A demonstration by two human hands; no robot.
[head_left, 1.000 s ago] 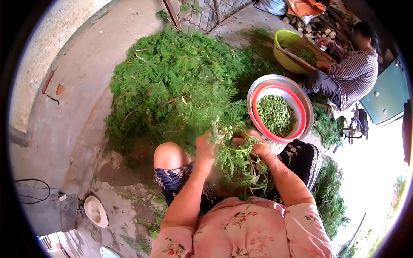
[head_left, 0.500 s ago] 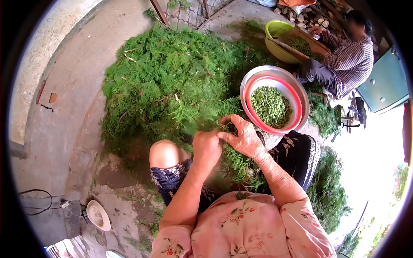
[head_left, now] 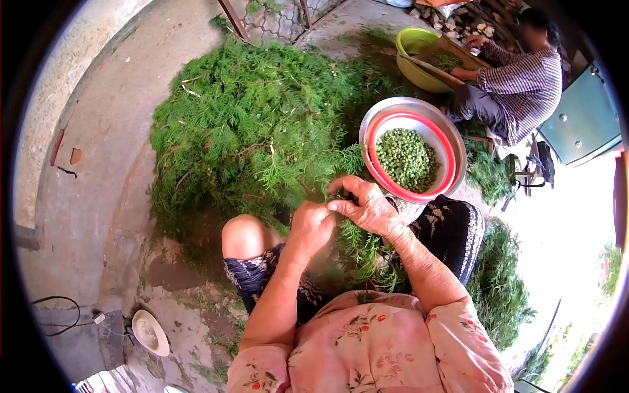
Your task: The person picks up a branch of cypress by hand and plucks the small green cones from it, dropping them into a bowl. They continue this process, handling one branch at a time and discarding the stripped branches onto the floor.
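My left hand point(head_left: 310, 226) is closed, its fingers curled round what looks like a feathery evergreen sprig whose held end is hidden. My right hand point(head_left: 367, 207) meets it above my lap, thumb against the left thumb and index finger bent in a pinch; anything between those fingertips is too small to name. Evergreen foliage point(head_left: 362, 252) shows just below both hands, between my knees. Beyond them spreads a big heap of cut evergreen branches point(head_left: 242, 124). Close to the right hand, a red-rimmed basin point(head_left: 450, 147) holds many small green cones or berries point(head_left: 407, 159).
The red-rimmed basin sits inside a wider metal basin point(head_left: 462, 171). At the upper right, a seated person point(head_left: 524, 82) works over a tray point(head_left: 468, 60) by a yellow-green tub point(head_left: 405, 65). More branches point(head_left: 501, 288) lie at right. A straw hat point(head_left: 149, 333) rests lower left.
Both hands stay together in nearly the same place, with slight finger movement. The whole view has shifted a little. The seated person's near arm has moved slightly over the tray.
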